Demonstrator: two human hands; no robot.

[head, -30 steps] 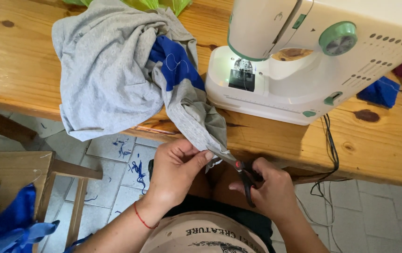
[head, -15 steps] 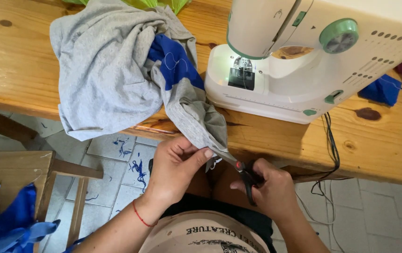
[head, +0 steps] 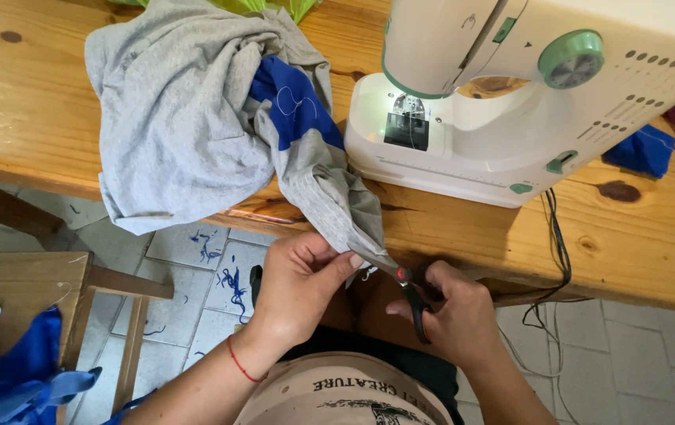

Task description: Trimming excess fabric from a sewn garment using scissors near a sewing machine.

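Grey cloth (head: pixel 196 126) with a blue patch lay bunched on the wooden table (head: pixel 30 102) beside the white sewing machine (head: pixel 510 94), one corner drawn off the edge. The left hand (head: pixel 298 283) pinched that corner tight, and the right hand (head: pixel 455 315) gripped small scissors (head: pixel 412 295) at the cloth's tip

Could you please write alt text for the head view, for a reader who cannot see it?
A left hand pinches a grey garment's corner while the right hand works scissors at it. The garment lies on a wooden table beside a white sewing machine.
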